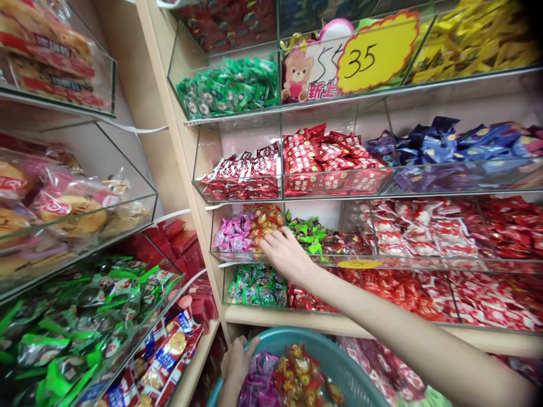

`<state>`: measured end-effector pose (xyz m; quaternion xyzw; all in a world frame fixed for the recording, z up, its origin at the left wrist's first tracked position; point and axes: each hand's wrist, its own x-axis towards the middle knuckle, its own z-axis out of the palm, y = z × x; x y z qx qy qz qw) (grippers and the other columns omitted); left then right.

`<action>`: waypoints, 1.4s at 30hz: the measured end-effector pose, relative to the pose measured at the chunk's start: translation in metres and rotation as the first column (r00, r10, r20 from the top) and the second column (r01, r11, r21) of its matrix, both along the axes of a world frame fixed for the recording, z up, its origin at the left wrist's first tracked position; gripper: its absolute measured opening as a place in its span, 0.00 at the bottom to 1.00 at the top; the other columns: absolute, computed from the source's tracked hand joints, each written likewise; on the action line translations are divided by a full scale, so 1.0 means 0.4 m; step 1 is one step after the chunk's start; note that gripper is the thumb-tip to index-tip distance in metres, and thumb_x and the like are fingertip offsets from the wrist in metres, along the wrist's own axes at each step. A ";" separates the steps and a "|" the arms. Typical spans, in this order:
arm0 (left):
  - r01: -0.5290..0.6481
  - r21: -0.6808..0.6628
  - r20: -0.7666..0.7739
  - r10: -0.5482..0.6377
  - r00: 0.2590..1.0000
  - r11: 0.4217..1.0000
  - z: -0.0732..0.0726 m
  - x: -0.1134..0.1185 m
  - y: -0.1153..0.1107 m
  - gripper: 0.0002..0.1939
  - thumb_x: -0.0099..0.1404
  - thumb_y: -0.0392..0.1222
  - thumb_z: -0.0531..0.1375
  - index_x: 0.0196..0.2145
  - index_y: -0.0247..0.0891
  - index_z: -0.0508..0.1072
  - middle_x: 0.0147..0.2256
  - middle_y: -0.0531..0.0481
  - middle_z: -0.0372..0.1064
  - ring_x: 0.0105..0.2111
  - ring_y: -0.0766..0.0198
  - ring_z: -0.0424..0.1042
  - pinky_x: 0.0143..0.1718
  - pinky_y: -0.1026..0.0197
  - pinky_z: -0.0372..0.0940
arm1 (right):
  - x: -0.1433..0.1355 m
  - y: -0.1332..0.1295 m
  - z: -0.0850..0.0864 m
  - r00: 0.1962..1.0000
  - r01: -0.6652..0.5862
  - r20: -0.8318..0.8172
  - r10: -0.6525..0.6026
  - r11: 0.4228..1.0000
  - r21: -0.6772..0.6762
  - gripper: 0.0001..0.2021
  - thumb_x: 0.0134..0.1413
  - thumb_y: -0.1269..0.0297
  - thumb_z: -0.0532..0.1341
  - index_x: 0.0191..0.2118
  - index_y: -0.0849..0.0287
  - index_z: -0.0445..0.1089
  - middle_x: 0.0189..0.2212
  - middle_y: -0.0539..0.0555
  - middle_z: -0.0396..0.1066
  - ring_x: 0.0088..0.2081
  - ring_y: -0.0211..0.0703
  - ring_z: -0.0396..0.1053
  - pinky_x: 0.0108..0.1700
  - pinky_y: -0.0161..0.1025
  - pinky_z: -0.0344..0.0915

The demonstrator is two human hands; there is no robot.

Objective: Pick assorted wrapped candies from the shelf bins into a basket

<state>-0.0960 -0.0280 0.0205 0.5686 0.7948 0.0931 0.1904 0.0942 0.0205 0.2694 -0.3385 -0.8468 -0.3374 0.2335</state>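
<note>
My right hand (282,249) reaches over the front of a clear shelf compartment, its fingers bent together onto the gold-wrapped candies (267,217). Its fingertips are partly hidden among them. Purple-wrapped candies (233,232) lie just left of these, green-wrapped candies (307,229) to the right. Below, my left hand (237,362) is closed on the rim of a teal plastic basket (335,342), with the thumb along the edge. Inside the basket are purple-wrapped candies (259,379) on the left and gold-wrapped candies (303,376) beside them.
Clear dividers and front panels (237,189) split the shelves into compartments of wrapped sweets. Red packets (331,158) and blue packets (445,141) fill the shelf above. A yellow price sign (377,53) hangs higher up. On the left stand angled shelves with green packets (63,328) and packaged pastries (72,209).
</note>
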 end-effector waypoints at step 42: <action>-0.020 -0.057 -0.029 0.019 0.999 0.998 0.022 0.022 0.004 0.30 0.58 0.66 0.42 0.41 0.44 0.71 0.43 0.39 0.73 0.44 0.47 0.71 0.39 0.54 0.63 | 0.234 -0.246 -0.521 0.879 -0.195 -0.417 -0.232 0.622 -0.758 0.08 0.57 0.68 0.52 0.40 0.57 0.67 0.36 0.52 0.71 0.40 0.42 0.67 0.42 0.38 0.60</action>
